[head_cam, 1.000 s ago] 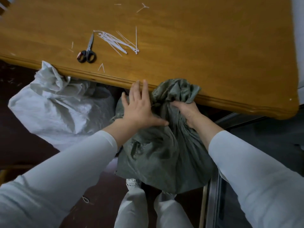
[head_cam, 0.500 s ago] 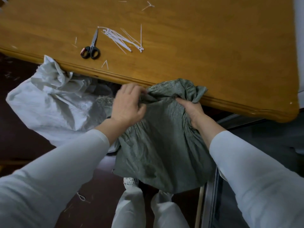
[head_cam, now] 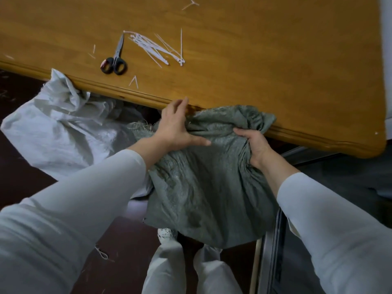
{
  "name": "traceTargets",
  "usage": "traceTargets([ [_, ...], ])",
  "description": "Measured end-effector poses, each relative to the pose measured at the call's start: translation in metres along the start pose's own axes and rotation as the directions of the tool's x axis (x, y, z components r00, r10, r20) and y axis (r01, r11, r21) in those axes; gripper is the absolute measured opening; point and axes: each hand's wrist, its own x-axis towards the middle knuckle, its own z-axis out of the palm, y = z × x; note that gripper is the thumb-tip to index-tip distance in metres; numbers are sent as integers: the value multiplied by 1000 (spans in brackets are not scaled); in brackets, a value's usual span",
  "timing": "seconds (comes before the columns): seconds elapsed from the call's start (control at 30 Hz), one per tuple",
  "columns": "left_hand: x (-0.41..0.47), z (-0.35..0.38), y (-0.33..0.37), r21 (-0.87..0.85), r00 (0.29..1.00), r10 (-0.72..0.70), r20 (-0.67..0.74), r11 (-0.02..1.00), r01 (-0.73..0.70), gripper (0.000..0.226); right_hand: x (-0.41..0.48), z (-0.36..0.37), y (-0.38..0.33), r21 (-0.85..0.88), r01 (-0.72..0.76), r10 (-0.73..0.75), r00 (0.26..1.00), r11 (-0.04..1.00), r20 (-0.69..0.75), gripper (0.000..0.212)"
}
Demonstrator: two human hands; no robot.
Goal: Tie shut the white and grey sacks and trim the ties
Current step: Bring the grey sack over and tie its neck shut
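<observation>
The grey sack point(head_cam: 203, 187) stands in front of me below the table edge, its mouth bunched against the wood. My right hand point(head_cam: 253, 145) grips a gathered fold of the sack's mouth on the right side. My left hand point(head_cam: 178, 128) lies on the left part of the mouth with fingers straight and thumb spread out over the cloth. The white sack point(head_cam: 57, 132) slumps on the floor to the left, its crumpled top under the table edge. Black-handled scissors point(head_cam: 115, 60) and a bunch of white cable ties point(head_cam: 157, 48) lie on the table.
The wooden table point(head_cam: 275, 60) fills the upper view, with short trimmed tie ends point(head_cam: 133, 81) scattered on it. A tie loop point(head_cam: 101, 253) lies on the dark floor. My legs point(head_cam: 186, 270) stand below the grey sack. A metal frame point(head_cam: 267, 262) runs along the right.
My left hand has gone from curled on the sack's mouth to flat with fingers straight, further up at the table edge. My right hand keeps its hold on the bunched cloth.
</observation>
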Motion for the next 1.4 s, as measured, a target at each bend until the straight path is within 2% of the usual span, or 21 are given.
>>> traceTargets([
  [0.07,3,8,4,138,997,-14,71,990,4,111,-2,-2,-2,-16,-13,14,999,1000,39,56],
  [0.1,6,11,5,158,996,-29,90,987,15,91,-2,-3,-3,-24,-10,11,999,1000,53,56],
  [0.17,7,13,8,25,994,-32,105,999,29,42,-2,-4,-5,-61,51,-48,998,997,49,56],
  [0.2,7,13,10,-108,993,-26,115,993,39,33,-3,-4,-7,-98,99,-94,994,990,54,58],
  [0.3,4,10,17,-360,992,-7,130,932,54,32,-5,-1,-9,-302,179,-144,980,936,135,69],
  [0.37,3,8,24,-368,993,28,119,930,18,26,-7,9,-8,-497,186,-90,973,847,211,73],
  [0.43,4,8,32,-378,993,60,104,926,-16,14,-9,20,-3,-636,178,-7,965,751,262,91],
  [0.5,5,8,37,-391,994,56,94,920,-15,9,-7,30,3,-656,212,-30,960,725,277,96],
  [0.57,4,7,37,-388,991,60,117,921,-10,9,-6,37,8,-562,282,-155,952,777,263,74],
  [0.67,2,6,28,-485,986,34,165,873,51,12,-6,44,14,-413,300,-229,950,860,212,52],
  [0.73,-1,1,22,-623,977,0,211,770,135,20,-1,42,17,-315,222,-202,975,923,96,58],
  [0.77,-3,-2,15,-637,974,-8,225,756,153,39,3,38,18,-281,173,-178,984,944,9,63],
  [0.87,-15,-7,-8,-400,931,-37,362,897,191,119,10,30,20,-235,90,-121,985,968,-122,63],
  [0.93,-29,1,-16,-187,895,-80,438,966,178,142,10,33,19,-280,91,-130,984,956,-122,63],
  [0.97,-33,7,-17,-113,902,-94,422,981,155,140,9,36,19,-300,106,-145,984,948,-108,64],
  [1.0,-35,15,-20,-73,923,-95,372,989,132,129,6,40,18,-315,113,-153,983,942,-105,66],
  [1.07,-32,25,-26,-45,971,-65,229,996,78,74,5,39,18,-304,118,-151,985,945,-88,65],
  [1.13,-28,24,-29,-139,990,-92,103,985,106,22,0,36,16,-306,131,-151,988,943,-44,56],
  [1.17,-26,19,-27,-242,988,-130,83,959,147,12,-3,34,13,-334,157,-170,985,929,-9,49],
  [1.27,-20,-1,-14,-518,982,-179,61,835,184,13,-12,36,7,-387,233,-189,971,892,148,38],
  [1.4,-12,-13,1,-498,987,-116,114,852,158,12,-21,50,10,-539,205,-69,963,817,261,68],
])
